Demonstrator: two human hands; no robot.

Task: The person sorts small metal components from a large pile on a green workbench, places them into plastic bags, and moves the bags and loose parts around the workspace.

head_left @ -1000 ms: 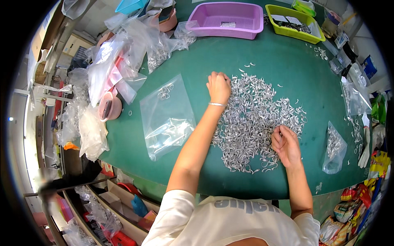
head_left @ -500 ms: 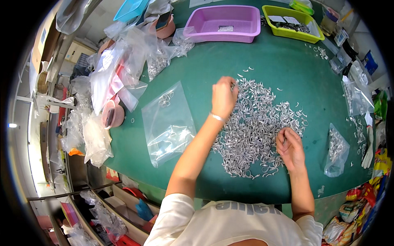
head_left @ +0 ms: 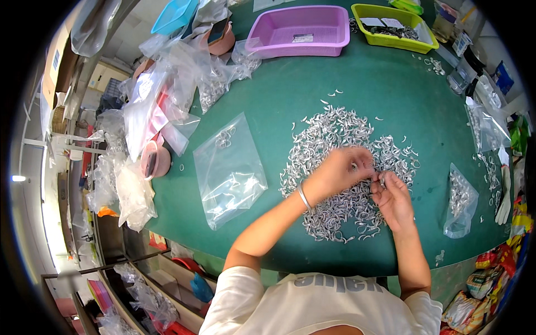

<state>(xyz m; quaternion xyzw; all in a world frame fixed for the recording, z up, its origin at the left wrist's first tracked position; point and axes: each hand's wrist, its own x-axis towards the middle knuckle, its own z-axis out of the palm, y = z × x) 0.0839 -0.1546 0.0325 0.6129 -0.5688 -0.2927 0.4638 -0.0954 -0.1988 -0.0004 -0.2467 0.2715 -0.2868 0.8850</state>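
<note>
Swung inward, the left hand (head_left: 339,171) is beside the right hand (head_left: 394,202) above the pile of metal pieces (head_left: 335,129), fingers nearly closed, contents unclear, so loose pinching could drop one.

Pile (head_left: 329,133) on table (head_left: 268,95), bag (head_left: 230,173) left — basin (head_left: 298,51) behind

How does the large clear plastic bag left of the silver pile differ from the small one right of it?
The large clear plastic bag lies mostly flat with a few silver rings toward its far end; the small clear plastic bag holds a clump of silver pieces. The large bag is longer and wider than the small one. Both are transparent and lie on the green tabletop, either side of the pile of curved silver pieces.
</note>
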